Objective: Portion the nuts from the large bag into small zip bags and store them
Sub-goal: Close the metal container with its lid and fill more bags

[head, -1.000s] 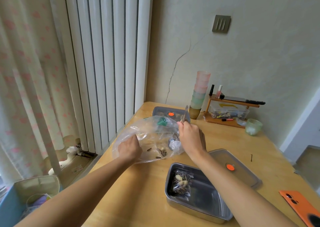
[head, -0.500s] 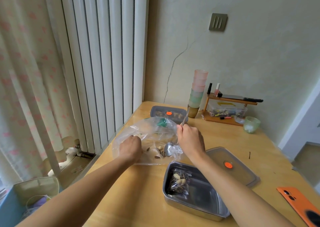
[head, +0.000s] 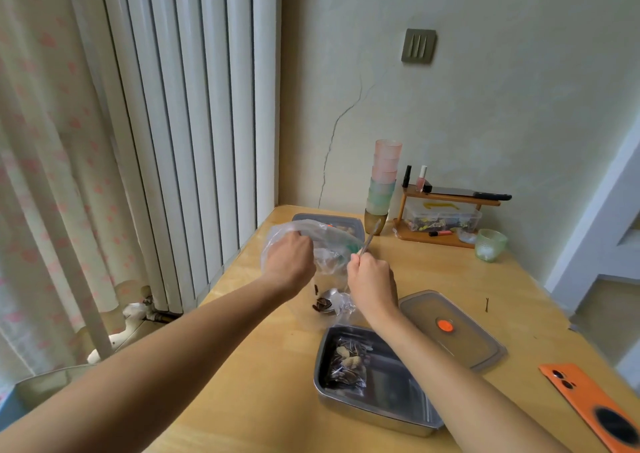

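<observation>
Left hand [head: 290, 262] is raised above the bench [head: 259, 366], gripping the upper edge of the large clear bag [head: 322, 241], which hangs crumpled between both hands. Right hand [head: 373, 281] grips a metal spoon [head: 329, 300], handle pointing up toward the wall, bowl down among the bag's lower folds and carrying dark seeds. Steel tray [head: 394, 393] sits nearer the person and holds one filled small zip bag [head: 348, 366] at its left end. Grey lid [head: 450, 345] with an orange spot lies just beside the tray, right side.
</observation>
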Motion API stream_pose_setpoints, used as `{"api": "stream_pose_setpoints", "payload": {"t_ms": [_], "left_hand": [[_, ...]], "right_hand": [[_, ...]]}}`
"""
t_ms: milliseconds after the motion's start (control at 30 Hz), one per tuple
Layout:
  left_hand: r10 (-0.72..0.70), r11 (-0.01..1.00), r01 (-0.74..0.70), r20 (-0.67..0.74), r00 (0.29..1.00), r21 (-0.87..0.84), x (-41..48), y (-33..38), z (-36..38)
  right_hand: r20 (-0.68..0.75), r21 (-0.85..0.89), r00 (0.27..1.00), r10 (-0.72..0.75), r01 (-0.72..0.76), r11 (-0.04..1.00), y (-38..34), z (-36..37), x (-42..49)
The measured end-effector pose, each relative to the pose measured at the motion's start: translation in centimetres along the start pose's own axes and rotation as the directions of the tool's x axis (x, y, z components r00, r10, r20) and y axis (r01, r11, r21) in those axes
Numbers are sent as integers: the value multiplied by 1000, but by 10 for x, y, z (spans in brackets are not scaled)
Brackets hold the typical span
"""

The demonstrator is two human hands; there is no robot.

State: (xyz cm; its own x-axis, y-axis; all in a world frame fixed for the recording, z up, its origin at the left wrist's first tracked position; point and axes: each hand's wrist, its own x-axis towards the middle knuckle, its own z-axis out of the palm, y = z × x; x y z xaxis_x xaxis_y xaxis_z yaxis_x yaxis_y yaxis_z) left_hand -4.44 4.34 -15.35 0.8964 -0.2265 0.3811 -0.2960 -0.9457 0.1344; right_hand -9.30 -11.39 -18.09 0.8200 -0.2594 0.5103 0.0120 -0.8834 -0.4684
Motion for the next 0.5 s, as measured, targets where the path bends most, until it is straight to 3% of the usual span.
{"api": "stream_pose_setpoints", "payload": {"t_ms": [100,233,500], "left_hand": [[105,994,-103,-41,994,44,-4,18,-3],[150,986,-146,-50,987,75,-7,28,-2],[181,983,-180,-47,982,24,-13,29,-7]], "right_hand": [[-1,111,987,160,-159,981,10,3,-2],[29,249,913,408,-402,881,27,8,0],[13,270,885,466,-452,850,29,11,5]]}}
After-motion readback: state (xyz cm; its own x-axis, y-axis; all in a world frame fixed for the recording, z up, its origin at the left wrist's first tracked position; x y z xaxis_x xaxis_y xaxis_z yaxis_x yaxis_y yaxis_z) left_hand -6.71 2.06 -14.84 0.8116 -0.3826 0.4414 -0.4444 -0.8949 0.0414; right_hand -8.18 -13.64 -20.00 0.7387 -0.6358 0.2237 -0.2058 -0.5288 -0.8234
